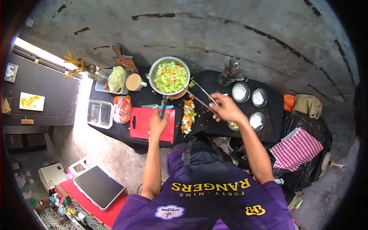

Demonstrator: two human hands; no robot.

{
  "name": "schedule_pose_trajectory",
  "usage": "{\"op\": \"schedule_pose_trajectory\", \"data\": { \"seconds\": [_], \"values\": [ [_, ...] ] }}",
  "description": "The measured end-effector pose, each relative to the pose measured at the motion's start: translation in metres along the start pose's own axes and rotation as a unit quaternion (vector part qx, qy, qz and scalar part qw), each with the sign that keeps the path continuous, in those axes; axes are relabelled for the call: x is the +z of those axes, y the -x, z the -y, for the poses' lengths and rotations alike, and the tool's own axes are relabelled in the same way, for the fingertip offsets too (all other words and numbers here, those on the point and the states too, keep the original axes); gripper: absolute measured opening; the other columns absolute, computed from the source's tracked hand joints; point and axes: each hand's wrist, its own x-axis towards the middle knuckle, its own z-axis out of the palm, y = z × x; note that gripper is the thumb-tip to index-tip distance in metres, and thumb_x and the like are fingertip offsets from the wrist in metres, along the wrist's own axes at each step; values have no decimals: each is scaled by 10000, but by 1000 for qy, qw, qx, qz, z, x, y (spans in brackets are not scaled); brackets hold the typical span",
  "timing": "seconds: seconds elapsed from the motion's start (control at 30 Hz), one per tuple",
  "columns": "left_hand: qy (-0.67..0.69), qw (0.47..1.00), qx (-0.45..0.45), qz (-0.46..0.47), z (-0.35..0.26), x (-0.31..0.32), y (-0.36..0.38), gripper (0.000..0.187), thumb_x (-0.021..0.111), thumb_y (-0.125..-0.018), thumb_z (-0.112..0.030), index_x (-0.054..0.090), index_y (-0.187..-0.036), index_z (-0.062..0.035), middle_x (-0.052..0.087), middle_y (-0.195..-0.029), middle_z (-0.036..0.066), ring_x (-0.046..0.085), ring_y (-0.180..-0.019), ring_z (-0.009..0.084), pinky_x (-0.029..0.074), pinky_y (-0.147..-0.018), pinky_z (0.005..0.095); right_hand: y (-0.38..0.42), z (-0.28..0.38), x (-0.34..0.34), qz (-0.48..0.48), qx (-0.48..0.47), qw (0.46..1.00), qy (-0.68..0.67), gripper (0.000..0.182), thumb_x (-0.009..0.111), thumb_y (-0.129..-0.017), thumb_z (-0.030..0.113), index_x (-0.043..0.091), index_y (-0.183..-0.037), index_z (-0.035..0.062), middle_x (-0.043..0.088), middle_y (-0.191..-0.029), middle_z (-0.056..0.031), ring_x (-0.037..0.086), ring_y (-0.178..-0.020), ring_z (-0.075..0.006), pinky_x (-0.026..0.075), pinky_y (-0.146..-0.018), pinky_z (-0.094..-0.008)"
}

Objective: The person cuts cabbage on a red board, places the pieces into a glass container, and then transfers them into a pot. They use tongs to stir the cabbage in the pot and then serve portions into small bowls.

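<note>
My left hand [158, 123] is closed around the black handle of a saucepan [187, 66]. Shredded green cabbage with orange bits [170, 78] fills the pan. In my right hand [229, 110] is a pair of metal tongs [200, 99], its tips by the pan's right rim. A strip of chopped white, orange and green vegetables [188, 118] lies between my hands. Under my left hand sits a red cutting board [143, 122], with a light-blue knife [149, 106] at its far edge. My right forearm partly hides a small bowl with something green [232, 125].
Glass bowls of white contents [240, 92] stand at right, near a dark glass jug [227, 74]. At left are a clear divided container [100, 122], a bag of red produce [122, 109], a cabbage [115, 79] in a tub and a lidded mug [133, 82]. The wall [214, 34] rises behind.
</note>
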Motion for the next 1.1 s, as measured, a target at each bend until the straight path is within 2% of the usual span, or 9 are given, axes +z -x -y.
{"op": "schedule_pose_trajectory", "data": {
  "seconds": [0.07, 0.1, 0.23, 0.33, 0.37, 0.43, 0.5, 0.77, 1.1],
  "values": [
    [154, 966, -116, 170, -4, -11, -3, 492, 584, -911, -321, 488, -1253, 20, 651, -936, 191, 668, -672, 250, 522, -634, 373, -29, 31, 13, 34, 16, 999, -6, 377, 606, -905, 138, 461, -1217, -14, 609, -730, -73, 612, -540, -124, 507, -436, -260],
    [206, 953, -112, 193, 17, 4, -7, 464, 520, -957, -333, 444, -1260, 9, 659, -867, 135, 611, -495, 172, 489, -477, 300, -46, 41, 22, 44, 19, 999, 0, 423, 627, -897, 173, 450, -1214, -43, 608, -733, -91, 609, -519, -131, 505, -428, -263],
    [236, 939, -112, 225, -2, -7, -5, 386, 460, -978, -332, 477, -1179, -3, 625, -682, 101, 558, -431, 181, 455, -431, 317, -104, 77, 56, 107, 72, 990, 62, 525, 651, -810, 113, 435, -1219, -135, 612, -667, -107, 623, -512, -163, 516, -441, -278],
    [215, 945, -112, 221, 2, -4, -6, 400, 448, -981, -363, 498, -1152, -4, 615, -664, 117, 576, -457, 214, 465, -466, 353, -137, 96, 80, 164, 129, 967, 147, 390, 624, -815, 151, 548, -1083, -122, 605, -597, -113, 609, -478, -163, 485, -413, -289],
    [190, 956, -95, 203, 13, 7, -7, 414, 425, -982, -383, 515, -1122, -4, 625, -698, 185, 627, -588, 349, 484, -577, 449, -146, 100, 88, 168, 145, 962, 158, 296, 621, -803, 137, 569, -963, -106, 615, -606, -124, 612, -485, -172, 487, -420, -296],
    [159, 979, -21, 127, 12, 12, -5, 411, 412, -982, -384, 520, -1095, -4, 626, -738, 234, 618, -708, 432, 469, -657, 503, -159, 108, 106, 178, 179, 951, 178, 190, 616, -779, 110, 611, -724, -72, 633, -625, -144, 620, -497, -192, 492, -432, -310],
    [154, 983, -11, 105, 5, 8, -4, 395, 392, -983, -372, 510, -1072, -5, 620, -812, 302, 574, -863, 525, 427, -748, 582, -179, 99, 119, 181, 194, 937, 226, 163, 595, -777, 88, 616, -753, -72, 634, -631, -147, 616, -495, -192, 486, -428, -319],
    [132, 973, -102, 160, -12, -2, 1, 395, 403, -980, -351, 504, -1110, 7, 614, -798, 308, 584, -829, 514, 422, -728, 578, -196, 85, 170, 47, 157, 945, 284, 250, 583, -757, 49, 582, -974, -76, 642, -727, -186, 637, -519, -246, 498, -422, -375],
    [114, 982, -86, 126, -10, 2, -1, 414, 411, -971, -352, 526, -1098, 24, 619, -767, 313, 593, -789, 514, 431, -726, 577, -197, 54, 150, -60, 163, 974, 144, 166, 649, -738, 70, 619, -764, -91, 647, -676, -193, 650, -521, -231, 510, -470, -343]
  ]
}}
